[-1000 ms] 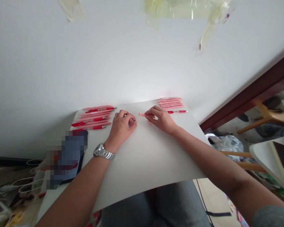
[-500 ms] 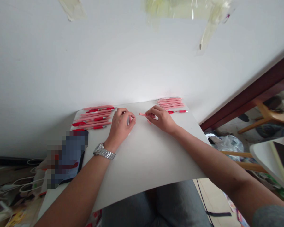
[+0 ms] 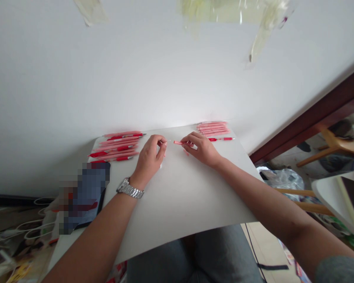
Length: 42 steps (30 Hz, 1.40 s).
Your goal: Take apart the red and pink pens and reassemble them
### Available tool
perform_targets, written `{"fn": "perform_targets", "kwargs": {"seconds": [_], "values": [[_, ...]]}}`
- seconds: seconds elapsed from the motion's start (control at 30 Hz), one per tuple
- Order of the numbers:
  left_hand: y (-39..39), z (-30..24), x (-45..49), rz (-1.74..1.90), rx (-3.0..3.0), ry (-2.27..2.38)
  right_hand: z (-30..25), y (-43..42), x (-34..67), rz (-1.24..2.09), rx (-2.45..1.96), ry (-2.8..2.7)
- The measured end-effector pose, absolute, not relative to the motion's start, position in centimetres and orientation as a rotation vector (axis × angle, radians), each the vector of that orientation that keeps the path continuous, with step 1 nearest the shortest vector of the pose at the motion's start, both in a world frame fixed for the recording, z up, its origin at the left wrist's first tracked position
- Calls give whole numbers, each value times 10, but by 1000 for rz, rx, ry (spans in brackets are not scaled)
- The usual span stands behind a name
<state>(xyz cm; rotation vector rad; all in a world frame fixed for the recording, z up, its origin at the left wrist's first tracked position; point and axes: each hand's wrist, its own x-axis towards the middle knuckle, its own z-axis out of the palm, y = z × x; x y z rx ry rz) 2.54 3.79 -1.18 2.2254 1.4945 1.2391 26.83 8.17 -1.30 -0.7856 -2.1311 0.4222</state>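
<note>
My right hand (image 3: 203, 148) pinches a pink pen barrel (image 3: 177, 142), whose end points left past the fingertips. A small pink piece (image 3: 186, 152) shows just below those fingers. Across a narrow gap, my left hand (image 3: 150, 156) has its thumb and forefinger closed on a thin pale piece (image 3: 169, 140), its tip pointing toward the barrel. It is too small to tell its kind. Beneath the left palm a bit of something pale and pink is partly hidden. Both hands are above the white table (image 3: 177, 200).
Pink and red pens (image 3: 118, 147) lie in a row at the table's back left. A stack of pink pen barrels (image 3: 212, 128) and one red pen (image 3: 224, 138) lie back right. A blurred-out dark tablet-like thing (image 3: 90, 192) covers the left edge. The wall (image 3: 165, 78) rises behind.
The left thumb and forefinger have shifted slightly left, away from the barrel, and the tip of the thin pale piece now shows apart from it. The right hand stays almost still.
</note>
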Motion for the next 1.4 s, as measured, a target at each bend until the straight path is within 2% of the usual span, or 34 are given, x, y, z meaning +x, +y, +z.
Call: {"fn": "perform_targets", "kwargs": {"seconds": [1.4], "values": [[33, -2, 30, 1327, 2241, 1349, -11, 80, 269, 423, -730, -2175]]}}
